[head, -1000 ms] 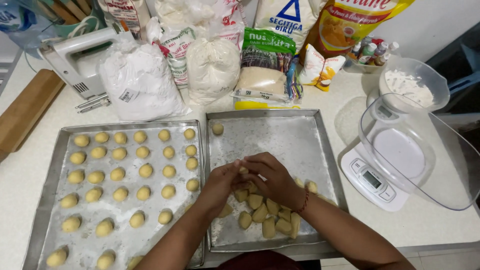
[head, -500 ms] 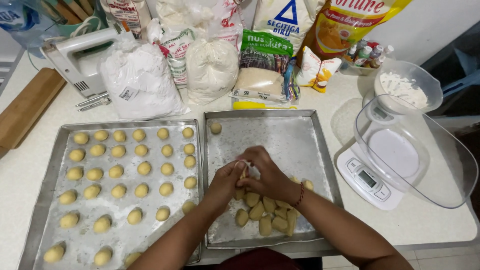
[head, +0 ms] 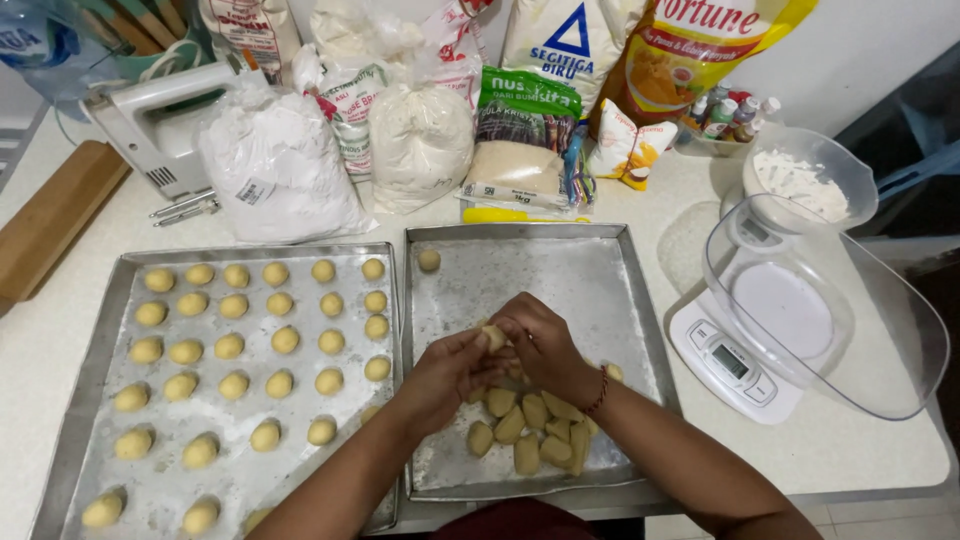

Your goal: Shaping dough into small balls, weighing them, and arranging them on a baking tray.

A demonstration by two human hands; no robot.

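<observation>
Both my hands meet over the right metal baking tray (head: 560,265). My left hand (head: 445,375) and my right hand (head: 540,345) press together around one small piece of yellow dough (head: 494,337). Just below them lies a cluster of several rough dough pieces (head: 525,430) on the tray's near half. A single rolled dough ball (head: 429,260) sits in that tray's far left corner. The left tray (head: 120,290) holds several rows of rolled dough balls (head: 232,350) on a floured surface.
Bags of flour (head: 275,175), sugar and other packets line the back of the counter, with a white hand mixer (head: 160,120) at far left. A kitchen scale with a clear bowl (head: 800,310) stands right, a floured bowl (head: 805,180) behind it. A wooden board (head: 50,215) lies left.
My hands have stayed together over the right tray, working the dough piece between them. The view has shifted slightly; the trays and dough balls have not moved.
</observation>
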